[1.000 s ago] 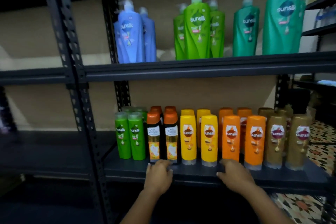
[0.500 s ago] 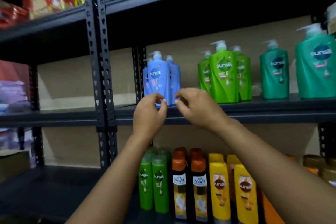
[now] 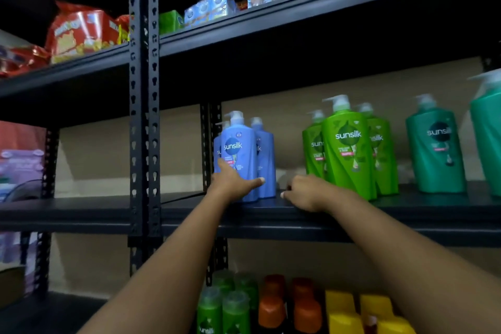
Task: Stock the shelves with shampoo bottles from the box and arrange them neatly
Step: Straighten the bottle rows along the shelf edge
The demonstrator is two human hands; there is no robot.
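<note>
Blue plastic pump bottles [image 3: 240, 154] already stand grouped on your dark metal shelf [image 3: 352, 210], your left hand [image 3: 233, 183] gripping the front one, right hand [image 3: 303, 192] resting loosely curled and empty beside them, so mostly straightening seems left.

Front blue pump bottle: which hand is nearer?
Left. The left hand is wrapped around the lower part of the front blue pump bottle. The right hand rests on the shelf beside it, apart from the bottle.
</note>
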